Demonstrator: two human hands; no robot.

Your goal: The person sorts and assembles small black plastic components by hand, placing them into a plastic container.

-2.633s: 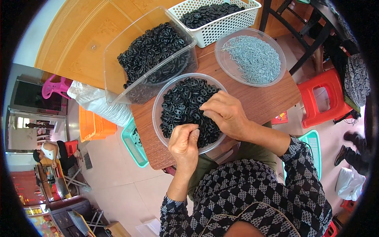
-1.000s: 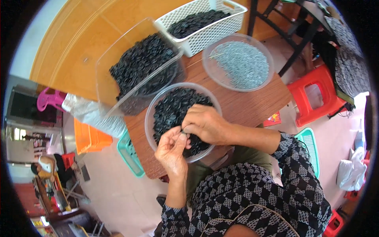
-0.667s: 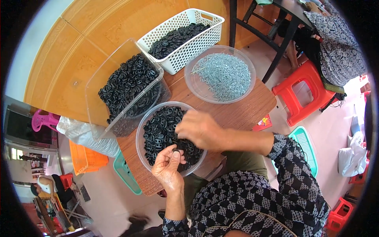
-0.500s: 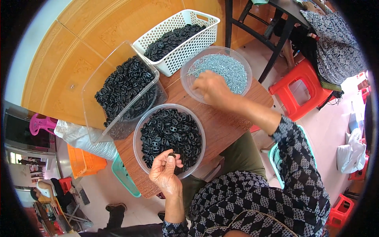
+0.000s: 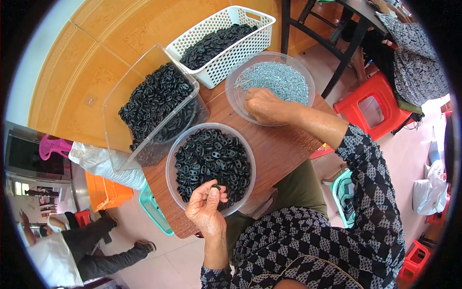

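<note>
My left hand is closed, pinching a small black oval plastic piece between thumb and fingers. It hovers at the near rim of a clear round tub, which is full of similar two-holed black pieces. My right hand is at the near-left side of another clear round tub, filled with small silvery screws. Its fingers are curled down by the screws, and whatever they hold is hidden.
Behind the tubs on the brown wooden table stand a tilted clear bin and a white perforated basket, both with black pieces. A red stool and a seated person are at right. Someone in dark trousers is at lower left.
My right hand has curled more closely over the screws' near-left side. The left hand keeps the black piece pinched. A person in dark trousers has come into view at lower left.
</note>
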